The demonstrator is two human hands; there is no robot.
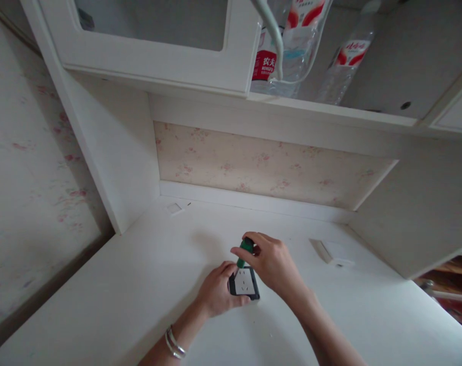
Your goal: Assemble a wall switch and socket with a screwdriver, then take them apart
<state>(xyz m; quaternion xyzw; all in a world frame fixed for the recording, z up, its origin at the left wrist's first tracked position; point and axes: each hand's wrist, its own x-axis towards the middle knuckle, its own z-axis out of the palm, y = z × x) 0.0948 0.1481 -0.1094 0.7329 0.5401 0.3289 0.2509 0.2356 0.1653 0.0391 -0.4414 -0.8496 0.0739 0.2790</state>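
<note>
A wall socket with a white face and a dark surround is at the middle of the white desktop. My left hand grips it from the left, thumb along the near edge and fingers at the far left corner. In my right hand is a screwdriver with a green and black handle, held tilted between thumb and fingers. Its shaft points down at the upper left part of the socket. Whether the tip sits in a screw is too small to tell.
At the back left of the desktop lies a white square frame, with a small dark piece beside it. A white box-like piece is on the right. Plastic bottles stand in the overhead cabinet.
</note>
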